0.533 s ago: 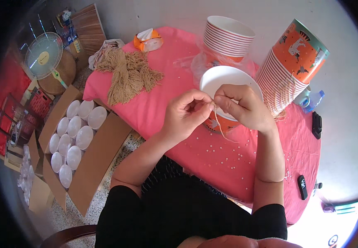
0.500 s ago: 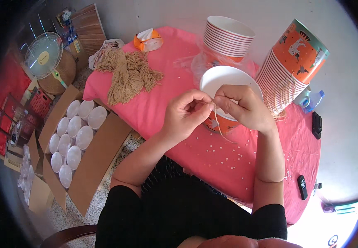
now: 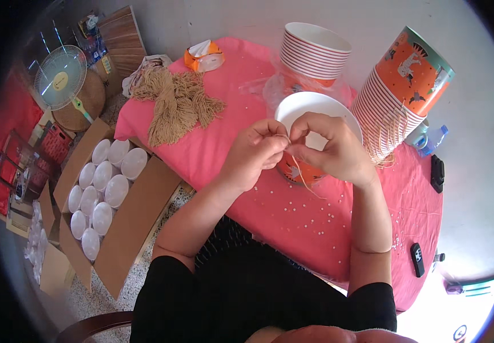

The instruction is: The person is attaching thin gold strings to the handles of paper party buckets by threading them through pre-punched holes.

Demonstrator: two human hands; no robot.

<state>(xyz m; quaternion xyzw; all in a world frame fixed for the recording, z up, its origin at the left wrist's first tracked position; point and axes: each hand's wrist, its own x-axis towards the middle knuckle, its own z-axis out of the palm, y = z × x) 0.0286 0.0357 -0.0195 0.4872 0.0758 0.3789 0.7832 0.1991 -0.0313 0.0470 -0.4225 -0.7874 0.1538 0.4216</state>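
Just in front of my chest, my left hand (image 3: 251,155) pinches a thin tan string between thumb and forefinger. The fingertips of my right hand (image 3: 336,150) meet it there, also closed in a pinch on the string. A loose end of the string (image 3: 299,171) dangles below the fingers. Whether there is a knot or loop at the fingertips is too small to tell. Directly behind and below both hands stands a round paper bucket (image 3: 291,110), white inside and orange outside, partly hidden by them.
Tall leaning stack of orange patterned buckets (image 3: 410,74) at right, strings (image 3: 394,128) draped over it. Another bucket stack (image 3: 315,54) stands behind. Tan string bundle (image 3: 181,108) lies left on the pink tablecloth (image 3: 241,63). White bits (image 3: 306,209) lie scattered. Cardboard box (image 3: 135,200) holds plastic cups (image 3: 103,219).
Both hands have shifted slightly, the left one a little left and its fingers curled more tightly. The dangling string end has swung slightly left. The buckets have not moved.
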